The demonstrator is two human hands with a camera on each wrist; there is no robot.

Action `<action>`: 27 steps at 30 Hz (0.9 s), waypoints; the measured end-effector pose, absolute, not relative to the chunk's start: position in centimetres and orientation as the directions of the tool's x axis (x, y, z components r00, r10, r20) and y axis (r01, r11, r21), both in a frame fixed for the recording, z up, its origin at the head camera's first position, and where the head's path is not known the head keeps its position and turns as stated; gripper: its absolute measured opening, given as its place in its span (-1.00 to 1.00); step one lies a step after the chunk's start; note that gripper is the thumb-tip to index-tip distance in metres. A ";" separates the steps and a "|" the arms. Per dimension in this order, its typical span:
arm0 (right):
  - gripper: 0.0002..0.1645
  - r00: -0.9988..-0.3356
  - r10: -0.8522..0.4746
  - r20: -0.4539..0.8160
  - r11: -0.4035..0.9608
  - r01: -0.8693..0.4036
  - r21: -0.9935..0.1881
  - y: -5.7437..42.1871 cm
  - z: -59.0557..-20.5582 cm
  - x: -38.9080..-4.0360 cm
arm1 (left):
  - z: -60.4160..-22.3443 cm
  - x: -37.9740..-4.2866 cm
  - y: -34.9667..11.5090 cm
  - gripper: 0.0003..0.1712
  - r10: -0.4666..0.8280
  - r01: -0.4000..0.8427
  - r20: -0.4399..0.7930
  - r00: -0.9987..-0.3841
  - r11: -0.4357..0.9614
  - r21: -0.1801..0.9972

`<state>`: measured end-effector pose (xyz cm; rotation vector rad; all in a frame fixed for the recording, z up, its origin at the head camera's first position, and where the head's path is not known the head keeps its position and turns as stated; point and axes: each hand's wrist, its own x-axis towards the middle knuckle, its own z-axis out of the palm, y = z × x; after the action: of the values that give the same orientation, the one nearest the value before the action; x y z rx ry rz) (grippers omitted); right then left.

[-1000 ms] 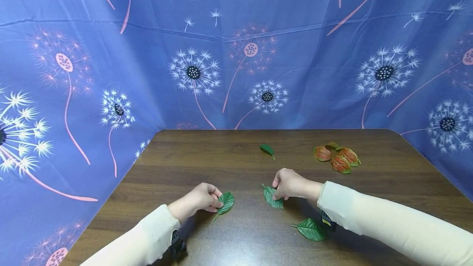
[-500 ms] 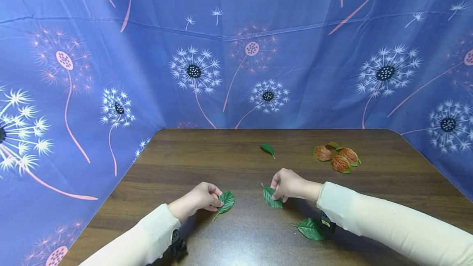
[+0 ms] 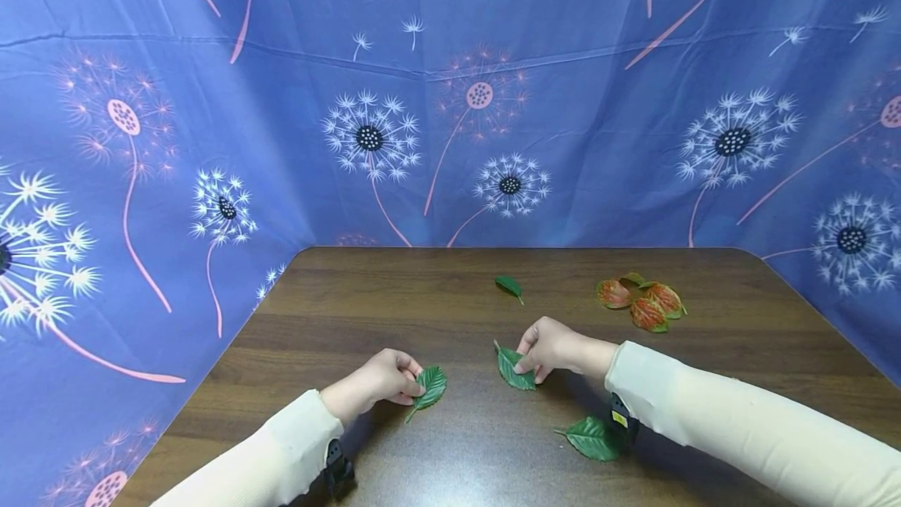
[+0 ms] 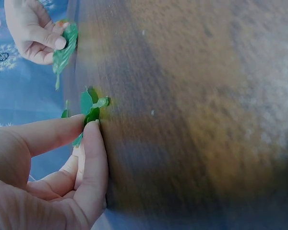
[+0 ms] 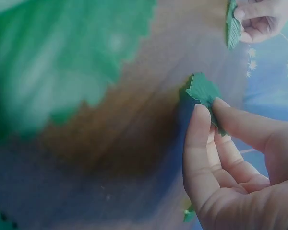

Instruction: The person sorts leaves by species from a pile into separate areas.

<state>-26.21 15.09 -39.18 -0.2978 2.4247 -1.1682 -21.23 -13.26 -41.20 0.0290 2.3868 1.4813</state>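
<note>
Left of the table's middle, my left hand (image 3: 382, 379) pinches a green leaf (image 3: 432, 386) between thumb and fingertips, its stem pointing down towards me. To the right, my right hand (image 3: 559, 350) pinches a second green leaf (image 3: 512, 367) by its edge, with the stem pointing up and left. Both hands are close over the wood. In the right wrist view the thumb and finger close on this leaf (image 5: 204, 91), while another green leaf (image 5: 62, 57) looms large and blurred. That third leaf (image 3: 590, 438) lies on the table near the right wrist.
One smaller green leaf (image 3: 509, 285) lies far back on the brown wooden table (image 3: 394, 288). Several red and green leaves (image 3: 647, 315) overlap in a cluster at the back right. A blue dandelion-print cloth (image 3: 436, 178) hangs behind the table and along its sides.
My right hand has shifted slightly left and away from me, and its leaf has moved and turned a little with it. The left hand holds its leaf in the same spot.
</note>
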 end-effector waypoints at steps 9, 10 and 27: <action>-0.89 -0.897 -0.338 -0.285 0.602 0.026 -0.798 15.6 -38.4 -28.0 | -41.3 -21.4 -13.3 -0.85 0.180 -0.168 -0.275 -0.944 0.455 0.875; -0.89 -0.900 -0.327 -0.288 0.601 0.037 -0.798 15.7 -38.4 -28.3 | -41.3 -21.5 -13.3 -0.85 0.182 -0.168 -0.275 -0.944 0.453 0.875; -0.79 -0.951 -0.181 -0.250 0.657 0.073 -0.751 17.1 -38.9 -32.5 | -41.3 -21.5 -13.6 -0.87 0.216 -0.160 -0.276 -0.937 0.438 0.885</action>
<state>-32.53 17.11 -38.88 -0.0864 2.5729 -1.1854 -21.50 -13.61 -41.34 0.0474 2.3468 1.4992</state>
